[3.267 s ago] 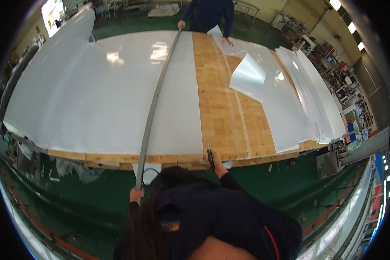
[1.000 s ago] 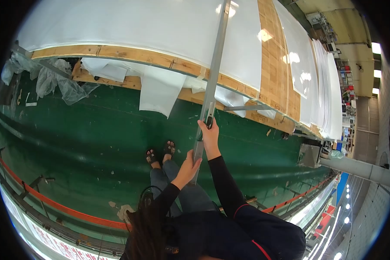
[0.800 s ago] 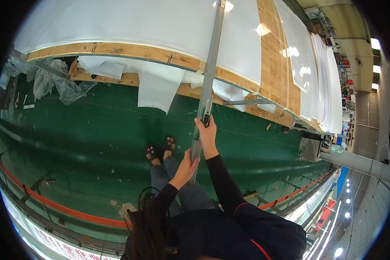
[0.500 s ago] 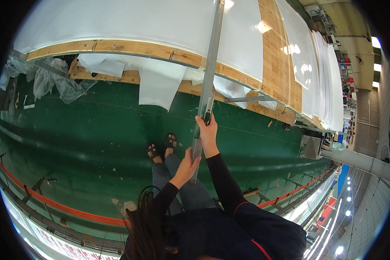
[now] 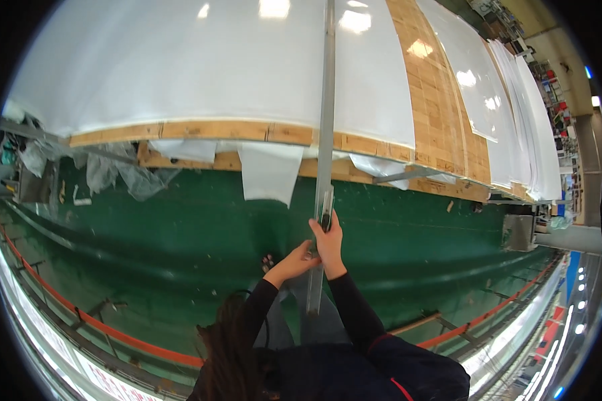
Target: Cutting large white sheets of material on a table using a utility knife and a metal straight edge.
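A long grey metal straightedge (image 5: pixel 326 100) reaches from beside my legs across the table edge and over a large white sheet (image 5: pixel 201 73). My left hand (image 5: pixel 291 263) is closed round its near part, fingertips on the bar. Just ahead, my right hand (image 5: pixel 331 246) is closed on a dark-bodied utility knife (image 5: pixel 326 218), which points away from me and lies along the bar. The right hand also seems to touch the straightedge, but its inner fingers are hidden. Most of the sheet lies to the left of the bar, with a narrower strip to the right.
The wooden table (image 5: pixel 214 129) shows bare boards to the right, then more white sheets (image 5: pixel 471 80). Below hang a white offcut (image 5: pixel 271 175) and crumpled clear plastic (image 5: pixel 137 175). Green floor (image 5: pixel 201 247) lies between the table and an orange rail (image 5: pixel 140 348) behind me.
The view has shifted, so the table sits lower in it. The straightedge now runs more nearly straight away from me. My left hand is closer to my right, and both keep their hold.
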Motion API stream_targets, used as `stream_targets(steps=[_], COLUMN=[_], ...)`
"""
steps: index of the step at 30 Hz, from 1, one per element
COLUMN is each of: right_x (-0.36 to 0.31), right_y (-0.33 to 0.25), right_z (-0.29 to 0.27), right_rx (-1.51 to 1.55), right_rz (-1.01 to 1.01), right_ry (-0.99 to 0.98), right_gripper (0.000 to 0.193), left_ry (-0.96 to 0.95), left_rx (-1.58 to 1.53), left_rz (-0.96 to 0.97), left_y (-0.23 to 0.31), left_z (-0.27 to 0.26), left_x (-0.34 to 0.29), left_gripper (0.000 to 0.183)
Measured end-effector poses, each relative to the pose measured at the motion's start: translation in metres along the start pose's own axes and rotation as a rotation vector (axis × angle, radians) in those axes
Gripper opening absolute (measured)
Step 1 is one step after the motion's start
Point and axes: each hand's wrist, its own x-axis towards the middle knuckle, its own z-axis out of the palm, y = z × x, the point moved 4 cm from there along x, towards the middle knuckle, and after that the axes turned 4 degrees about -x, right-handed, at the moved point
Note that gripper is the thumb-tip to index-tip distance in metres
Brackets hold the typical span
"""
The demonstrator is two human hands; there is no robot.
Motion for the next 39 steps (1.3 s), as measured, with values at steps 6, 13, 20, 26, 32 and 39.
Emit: stream_targets(steps=[6,13,20,26,32,39], right_x=[-0.008,-0.001,0.045,0.192,0.416,0.574], right_y=[-0.003,-0.015,-0.083,-0.175,-0.241,-0.28], right_z=[0.007,0.015,-0.009,0.037,0.075,0.142], right_rx=[0.122,0.017,0.123,-0.158,-0.179,-0.592], right_rz=[0.147,0.228,0.174,0.043,-0.114,-0.26], right_ry=[-0.014,0.011,0.575,0.259,0.093,0.015], right_gripper=[0.06,0.039,0.015,0.017,0.018,0.033], left_ry=[-0.183,-0.248,-0.145,-0.173,-0.357,-0.268], left_rx=[0.139,-0.031,0.371,0.361,0.462,0.429], left_rz=[0.219,0.285,0.106,0.085,0.062,0.034], left_y=[0.005,-0.026,0.057,0.079,0.095,0.1], left_z=[-0.025,-0.028,-0.051,-0.084,-0.072,-0.094], left_x=[0.035,0.051,0.056,0.077,0.102,0.108], left_gripper=[0.076,0.075,0.079,0.074,0.062,0.063])
